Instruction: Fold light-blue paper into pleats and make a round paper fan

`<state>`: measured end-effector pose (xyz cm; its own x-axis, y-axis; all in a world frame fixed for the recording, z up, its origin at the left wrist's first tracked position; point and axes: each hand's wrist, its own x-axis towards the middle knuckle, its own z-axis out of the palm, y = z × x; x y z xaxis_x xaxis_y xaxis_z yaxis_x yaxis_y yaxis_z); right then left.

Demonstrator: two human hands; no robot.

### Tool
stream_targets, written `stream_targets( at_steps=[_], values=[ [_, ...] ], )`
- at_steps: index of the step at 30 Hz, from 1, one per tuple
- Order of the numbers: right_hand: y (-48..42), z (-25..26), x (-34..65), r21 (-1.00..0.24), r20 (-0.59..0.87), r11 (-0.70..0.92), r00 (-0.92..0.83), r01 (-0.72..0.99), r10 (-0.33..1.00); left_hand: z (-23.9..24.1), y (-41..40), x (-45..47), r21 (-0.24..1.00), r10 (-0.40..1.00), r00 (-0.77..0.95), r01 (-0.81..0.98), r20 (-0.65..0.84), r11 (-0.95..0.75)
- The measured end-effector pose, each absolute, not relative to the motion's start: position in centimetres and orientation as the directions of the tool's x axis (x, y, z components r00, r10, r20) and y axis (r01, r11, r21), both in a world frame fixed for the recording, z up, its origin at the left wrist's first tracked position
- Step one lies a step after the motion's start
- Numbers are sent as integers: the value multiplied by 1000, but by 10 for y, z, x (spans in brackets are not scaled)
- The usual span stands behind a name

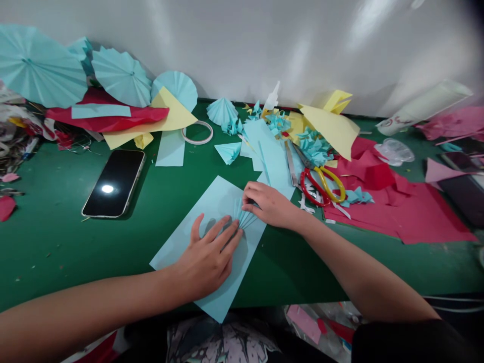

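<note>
A sheet of light blue paper (185, 237) lies at an angle near the table's front edge. On top of it is a small light blue pleated paper fan (245, 217), its folds spread out and partly hidden by my fingers. My left hand (212, 254) rests over the sheet with its fingers stretched and the fingertips touching the narrow end of the folds. At the upper right of the sheet, my right hand (266, 201) is closed in a pinch on the fan's folded edge.
A phone (114, 184) lies to the left. Scissors (321, 184) and red paper (427, 217) are on the right. Along the wall stand pleated blue paper rounds (41, 68), a tape roll (197, 133), a glue bottle (271, 98) and yellow paper (333, 128).
</note>
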<state>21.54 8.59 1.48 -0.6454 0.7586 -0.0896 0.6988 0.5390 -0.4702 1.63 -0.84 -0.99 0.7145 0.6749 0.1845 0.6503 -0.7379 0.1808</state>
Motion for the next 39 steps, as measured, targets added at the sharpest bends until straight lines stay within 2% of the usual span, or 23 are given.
stream_targets(
  at_steps=[15, 28, 34, 39],
  values=[
    [85, 8, 214, -345, -76, 621, -681, 704, 729, -6, -10, 17, 212, 743, 653, 713, 148, -668],
    [86, 6, 215, -374, -58, 609, -673, 700, 737, -8, -9, 17, 262, 745, 628, 697, 227, -667],
    [83, 12, 215, -423, -74, 575, -659, 701, 749, -7, -9, 18, 242, 734, 648, 694, 203, -679],
    [78, 12, 213, -394, -65, 541, -610, 743, 790, -6, -9, 18, 242, 737, 651, 697, 180, -675]
  ],
)
